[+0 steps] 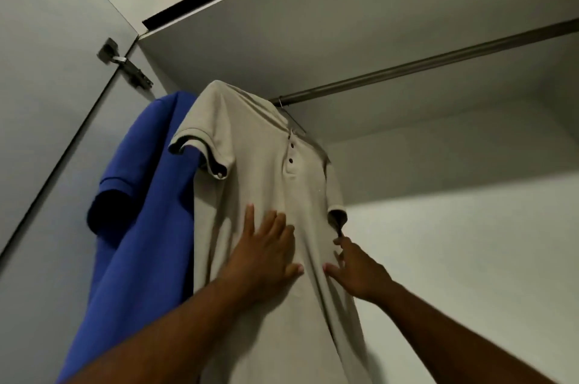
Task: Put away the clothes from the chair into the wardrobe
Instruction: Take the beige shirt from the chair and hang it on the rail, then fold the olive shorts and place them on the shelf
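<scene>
Left hand (266, 255) and right hand (357, 271) press spread on the shirt (250, 164); tugging down could unhook it from the rod (438, 62).

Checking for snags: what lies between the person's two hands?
Only a creased strip of the beige button-front polo shirt separates the left hand and right hand, in the head view.

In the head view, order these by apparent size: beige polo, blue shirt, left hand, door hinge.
1. Beige polo
2. Blue shirt, partly hidden behind it
3. Left hand, enlarged by nearness to the camera
4. Door hinge
</scene>
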Tool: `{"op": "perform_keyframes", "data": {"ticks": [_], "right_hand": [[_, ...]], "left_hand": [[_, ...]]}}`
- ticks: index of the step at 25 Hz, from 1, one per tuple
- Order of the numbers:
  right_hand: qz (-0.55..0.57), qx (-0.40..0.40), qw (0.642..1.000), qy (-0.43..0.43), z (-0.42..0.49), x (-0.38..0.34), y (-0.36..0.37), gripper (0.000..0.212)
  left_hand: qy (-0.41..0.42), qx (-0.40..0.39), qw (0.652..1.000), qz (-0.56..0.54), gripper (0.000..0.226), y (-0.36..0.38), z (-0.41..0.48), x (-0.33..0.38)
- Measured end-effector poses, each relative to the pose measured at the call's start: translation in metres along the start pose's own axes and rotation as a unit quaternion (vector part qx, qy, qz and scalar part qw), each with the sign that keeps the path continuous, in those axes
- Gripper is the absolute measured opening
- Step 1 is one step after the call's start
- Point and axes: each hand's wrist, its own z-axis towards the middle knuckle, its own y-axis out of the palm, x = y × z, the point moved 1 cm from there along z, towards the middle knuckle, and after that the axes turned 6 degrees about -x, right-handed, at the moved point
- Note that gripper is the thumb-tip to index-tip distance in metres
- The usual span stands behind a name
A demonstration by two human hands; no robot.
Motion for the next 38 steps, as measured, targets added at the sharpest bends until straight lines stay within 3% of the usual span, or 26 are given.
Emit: {"op": "perform_keyframes", "data": {"ticks": [5,8,14,18,23,28,34,38], "right_hand": [[0.089,-0.008,0.995,-0.047,-0.118,-0.005,0.083,0.061],[0.16,-0.034,0.983,-0.081,-0.218,-0.013,0.142,0.064],[0.265,-0.148,0.934,-0.186,-0.382,-0.122,0.217,0.064],[0.333,-0.266,0.869,-0.251,-0.495,-0.207,0.235,0.068],[0.38,-0.353,0.783,-0.343,-0.603,-0.315,0.23,0.069],[0.43,-0.404,0.688,-0.423,-0.701,-0.437,0.179,0.068],[0.467,-0.429,0.607,-0.478,-0.828,-0.551,0.1,0.074],[0.466,-0.431,0.564,-0.528,-0.894,-0.614,0.052,0.072]], "left_hand": [[-0.053,-0.017,0.989,-0.137,0.07,0.044,-0.114,0.064],[-0.078,-0.085,0.975,-0.188,0.073,0.061,-0.23,0.09],[-0.287,-0.17,0.93,-0.154,0.067,0.004,-0.463,0.098],[-0.4,-0.223,0.887,-0.065,0.066,-0.076,-0.588,0.083],[-0.515,-0.322,0.793,0.049,0.071,-0.172,-0.709,0.069],[-0.597,-0.351,0.707,0.141,0.076,-0.31,-0.819,0.059],[-0.65,-0.373,0.629,0.207,0.082,-0.476,-0.912,0.06],[-0.671,-0.367,0.602,0.229,0.083,-0.553,-0.96,0.055]]}}
